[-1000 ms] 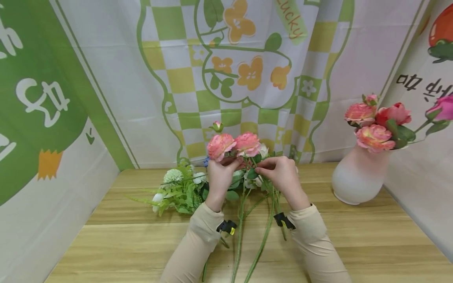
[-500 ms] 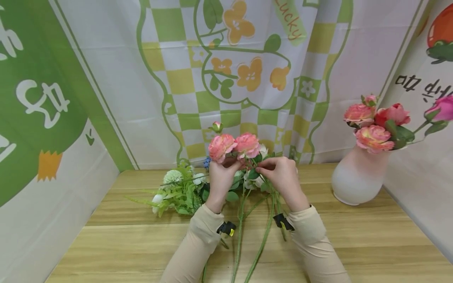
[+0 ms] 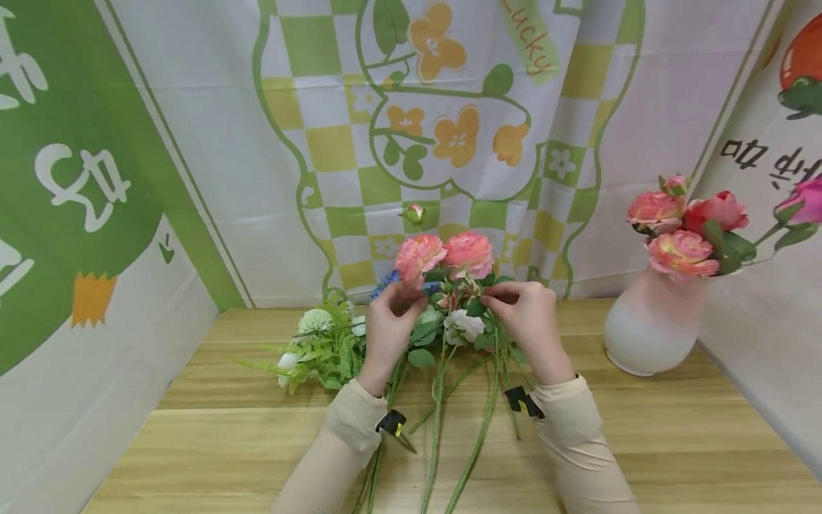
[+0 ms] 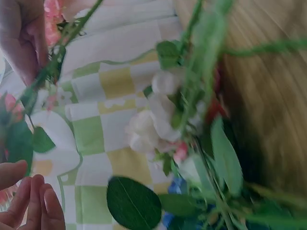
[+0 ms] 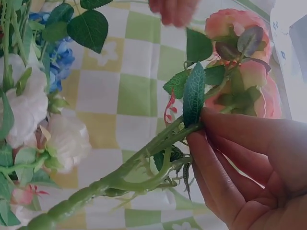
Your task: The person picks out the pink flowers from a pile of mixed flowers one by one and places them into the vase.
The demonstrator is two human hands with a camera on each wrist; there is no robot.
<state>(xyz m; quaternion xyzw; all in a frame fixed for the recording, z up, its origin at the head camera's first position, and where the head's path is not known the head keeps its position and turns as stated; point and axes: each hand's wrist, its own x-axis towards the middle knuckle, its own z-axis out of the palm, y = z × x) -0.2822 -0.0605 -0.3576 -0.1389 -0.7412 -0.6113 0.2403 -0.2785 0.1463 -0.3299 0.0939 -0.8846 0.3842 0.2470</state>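
In the head view, my right hand [image 3: 533, 325] pinches the green stem of a pink peony spray [image 3: 470, 255] between thumb and fingers. The right wrist view shows the grip on the branching stem [image 5: 158, 139] just below its leaves. My left hand [image 3: 392, 332] is beside the spray's left bloom, thumb and fingers apart. Seen from the left wrist, its fingertips [image 4: 36, 191] close around nothing visible; a leaf lies behind them. Beneath the hands lie white flowers [image 3: 464, 326] and blue flowers [image 3: 385, 282], their long stems reaching toward the table's front.
A pink-and-white vase [image 3: 651, 325] with several pink and red flowers stands on the right of the wooden table [image 3: 257, 457]. Green foliage [image 3: 334, 357] with a white pompom flower [image 3: 315, 320] lies at the left. A printed curtain [image 3: 475, 171] hangs behind.
The peony spray and my right hand have shifted right. My left hand has drawn left and down, away from the spray, widening the gap between the hands. More white and blue blooms show.
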